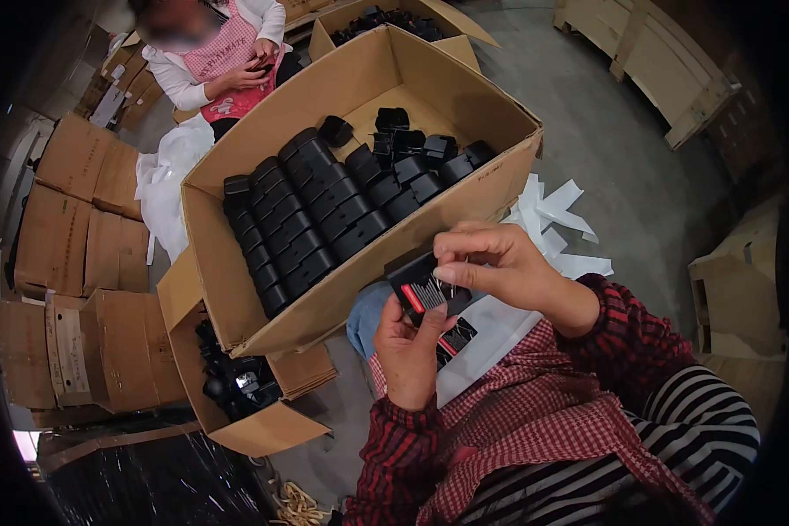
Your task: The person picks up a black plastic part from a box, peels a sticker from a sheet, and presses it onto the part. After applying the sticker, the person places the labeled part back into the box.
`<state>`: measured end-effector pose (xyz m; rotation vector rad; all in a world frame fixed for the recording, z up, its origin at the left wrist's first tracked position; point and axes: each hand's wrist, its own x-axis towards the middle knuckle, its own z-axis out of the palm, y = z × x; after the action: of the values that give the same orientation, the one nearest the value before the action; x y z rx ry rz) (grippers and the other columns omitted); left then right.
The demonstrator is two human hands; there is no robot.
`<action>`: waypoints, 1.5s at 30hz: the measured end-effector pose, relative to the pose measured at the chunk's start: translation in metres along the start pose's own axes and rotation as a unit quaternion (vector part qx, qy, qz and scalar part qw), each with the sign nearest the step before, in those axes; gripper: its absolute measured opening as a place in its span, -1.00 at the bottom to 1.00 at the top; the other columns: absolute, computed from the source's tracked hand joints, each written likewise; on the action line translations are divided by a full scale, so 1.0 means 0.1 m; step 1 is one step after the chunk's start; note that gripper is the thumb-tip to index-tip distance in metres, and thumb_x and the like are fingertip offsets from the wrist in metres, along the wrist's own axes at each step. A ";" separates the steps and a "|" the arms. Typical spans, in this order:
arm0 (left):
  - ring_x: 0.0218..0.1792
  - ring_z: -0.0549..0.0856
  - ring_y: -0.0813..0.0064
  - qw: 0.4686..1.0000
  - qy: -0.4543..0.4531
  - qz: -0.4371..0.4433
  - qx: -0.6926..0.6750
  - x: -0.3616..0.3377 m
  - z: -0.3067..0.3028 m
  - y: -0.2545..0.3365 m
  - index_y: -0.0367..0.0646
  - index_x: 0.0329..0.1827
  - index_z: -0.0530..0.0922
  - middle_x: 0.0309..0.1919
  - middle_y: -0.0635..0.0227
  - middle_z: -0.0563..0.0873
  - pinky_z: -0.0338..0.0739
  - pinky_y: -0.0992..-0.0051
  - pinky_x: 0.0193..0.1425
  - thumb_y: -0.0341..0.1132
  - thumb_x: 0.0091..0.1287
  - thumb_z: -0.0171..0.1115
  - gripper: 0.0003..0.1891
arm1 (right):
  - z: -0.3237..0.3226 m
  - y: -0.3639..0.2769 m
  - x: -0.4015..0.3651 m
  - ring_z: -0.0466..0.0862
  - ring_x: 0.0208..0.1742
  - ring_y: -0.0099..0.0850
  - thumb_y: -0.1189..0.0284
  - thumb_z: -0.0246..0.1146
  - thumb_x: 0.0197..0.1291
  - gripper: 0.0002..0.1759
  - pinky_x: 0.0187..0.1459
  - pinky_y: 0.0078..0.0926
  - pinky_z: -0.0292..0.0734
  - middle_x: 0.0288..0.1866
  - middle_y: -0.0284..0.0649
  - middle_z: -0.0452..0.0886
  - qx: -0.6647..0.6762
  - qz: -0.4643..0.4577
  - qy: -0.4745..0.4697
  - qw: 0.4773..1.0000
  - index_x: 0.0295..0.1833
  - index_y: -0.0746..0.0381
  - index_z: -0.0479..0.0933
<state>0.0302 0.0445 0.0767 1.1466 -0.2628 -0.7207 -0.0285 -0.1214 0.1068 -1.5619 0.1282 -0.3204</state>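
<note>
My left hand (pixel 411 351) grips a black plastic part (pixel 406 273) from below, its thumb along the near side. A label (pixel 429 294) with a red strip and fine pale print lies on the part's face. At the label's upper right, my right hand (pixel 498 270) has thumb and forefinger pinched together; what sits between them is too small to make out. Across my lap lies a white backing sheet (pixel 486 342), with another red and black label (pixel 457 336) on it, partly behind my left hand.
A large open carton (pixel 359 96) holds rows of black plastic parts (pixel 311 206). A smaller carton (pixel 188 368) with black pieces stands below it at left. White paper strips (pixel 557 215) litter the floor. A co-worker in a pink apron (pixel 228 53) sits across, hands together.
</note>
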 end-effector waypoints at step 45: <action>-0.19 0.70 0.55 0.997 0.008 -0.066 0.034 0.01 0.10 0.10 -0.23 0.15 0.47 -0.10 0.31 0.67 0.69 0.59 -0.18 -0.45 0.32 0.24 -0.66 | 0.05 0.19 -0.07 0.54 -0.18 -0.56 0.61 0.33 0.13 -0.87 -0.17 -0.61 0.43 -0.23 -0.30 0.58 0.024 0.000 0.082 0.996 -0.18 0.35 0.63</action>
<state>0.0296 0.0391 0.0898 1.2430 -0.2000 -0.8235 -0.0315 -0.1153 0.0868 -1.4878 0.2473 -0.4480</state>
